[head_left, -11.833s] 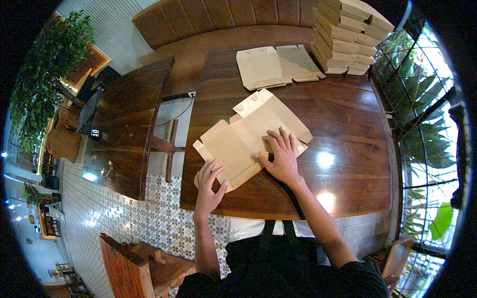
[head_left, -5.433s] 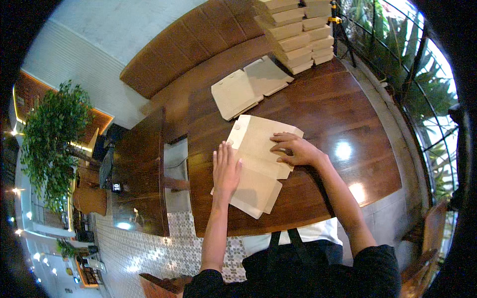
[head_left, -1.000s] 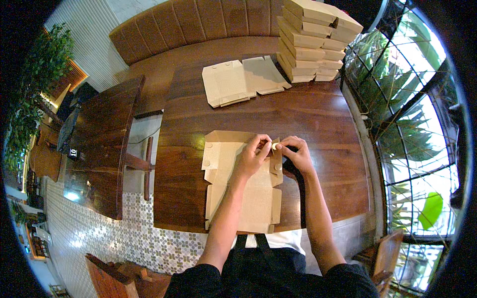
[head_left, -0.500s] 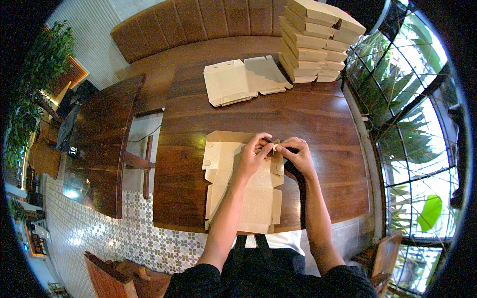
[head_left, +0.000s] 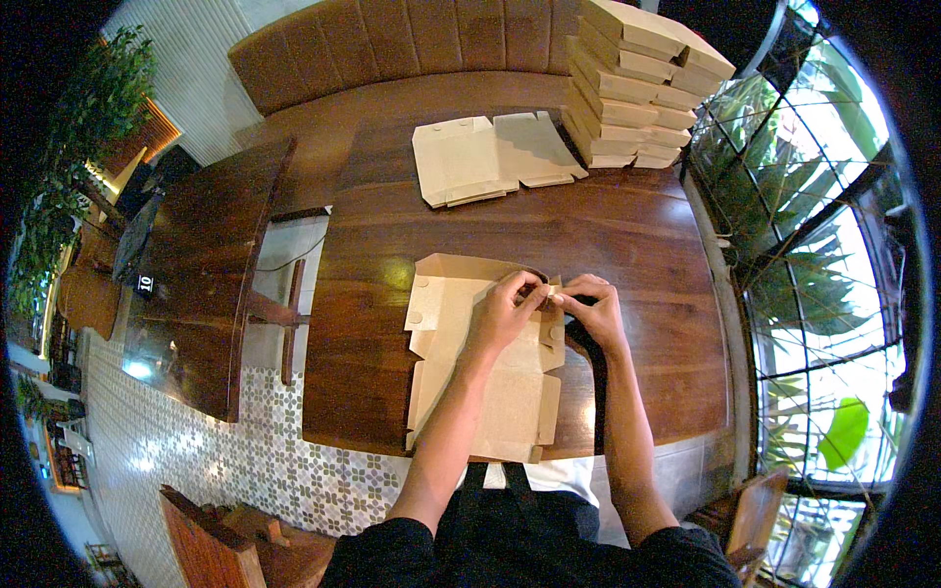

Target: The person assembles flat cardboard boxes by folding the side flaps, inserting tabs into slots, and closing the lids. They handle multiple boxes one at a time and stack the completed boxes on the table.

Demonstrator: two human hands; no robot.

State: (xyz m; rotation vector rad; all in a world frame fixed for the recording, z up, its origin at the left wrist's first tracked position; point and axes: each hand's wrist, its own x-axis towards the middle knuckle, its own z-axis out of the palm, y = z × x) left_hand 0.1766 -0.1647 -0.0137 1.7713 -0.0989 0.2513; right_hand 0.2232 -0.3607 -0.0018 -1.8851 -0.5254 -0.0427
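An unfolded brown cardboard box (head_left: 505,412) lies on the wooden table before me, with slotted flaps along its sides and round cut marks on some of them. At its far right corner both hands meet. My left hand (head_left: 512,309) is closed in a pinch at the corner flap, its fingertips partly hiding what they grip. My right hand (head_left: 594,309) pinches a small pale cardboard tab (head_left: 554,293) at the same corner, thumb and forefinger pressed together. Whether this tab is still joined to the flap is too small to tell.
Farther back on the table (head_left: 647,255) lies another flat cardboard box (head_left: 461,162). Several folded boxes (head_left: 627,98) stand stacked at the far right. A brown bench (head_left: 392,44) runs behind, a second table (head_left: 201,284) stands left, and a barred window (head_left: 814,245) is at right.
Both hands stay at the box's far right corner. The pinching fingers have shifted slightly, and less of the pale tab shows between them. The view has moved a little.
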